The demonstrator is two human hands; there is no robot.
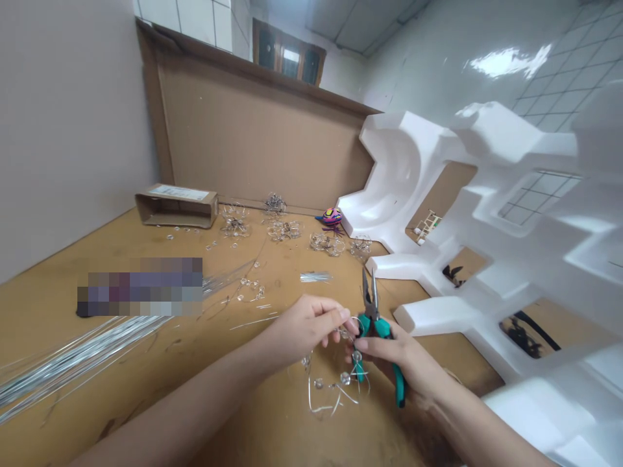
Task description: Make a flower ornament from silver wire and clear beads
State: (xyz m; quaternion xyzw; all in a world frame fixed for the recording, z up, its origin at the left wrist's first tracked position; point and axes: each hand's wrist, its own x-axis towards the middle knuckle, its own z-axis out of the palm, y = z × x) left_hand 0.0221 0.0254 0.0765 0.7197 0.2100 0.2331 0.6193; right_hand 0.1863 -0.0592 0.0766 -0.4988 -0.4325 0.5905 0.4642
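My left hand (306,327) pinches a thin silver wire at the top of a beaded wire piece (335,383), which hangs over the tan tabletop (253,428). Clear round beads sit along its loops. My right hand (389,353) grips needle-nose pliers (372,321) with teal handles, their steel jaws pointing up and slightly apart. The fingers of my right hand also touch the wire piece near the pliers. The two hands nearly meet, and the wire's exact path between them is hidden by my fingers.
Long silver wires (73,366) lie in a bundle at the left. Several finished wire flowers (285,228) and a colourful bead ornament (331,219) sit farther back, near a cardboard box (176,205). Large white foam packaging (438,194) rises at the right.
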